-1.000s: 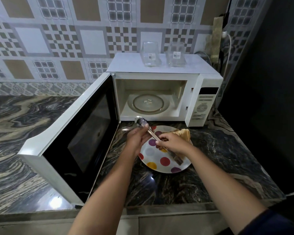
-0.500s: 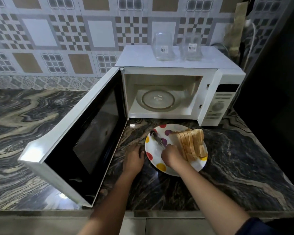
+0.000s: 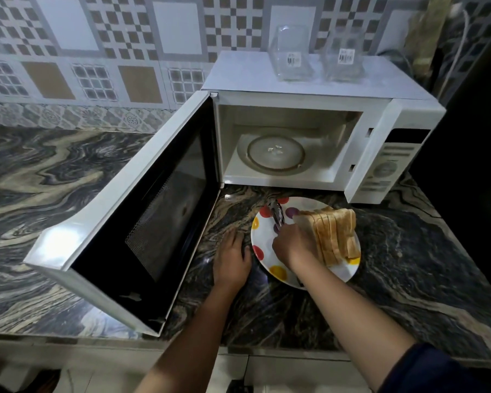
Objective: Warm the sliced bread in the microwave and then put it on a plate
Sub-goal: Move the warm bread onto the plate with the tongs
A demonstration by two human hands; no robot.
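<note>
Holding the tongs: the right hand point(image 3: 294, 245) was clenched round the handle of the metal tongs point(image 3: 277, 215). Their tips pointed away from it toward the microwave; whether they touched the plate was hard to tell.
Left hand: the left hand point(image 3: 231, 259) was released, fingers flat on the counter point(image 3: 408, 265), just beside the plate's left rim.
Bread: the sliced bread point(image 3: 335, 236) stood on edge on the spotted plate point(image 3: 262, 236), against the right hand's right side, its row running rightward.
Microwave: the microwave point(image 3: 376, 143) stood beyond both hands, door point(image 3: 142, 231) open leftward, turntable point(image 3: 275, 153) carrying no bread.
</note>
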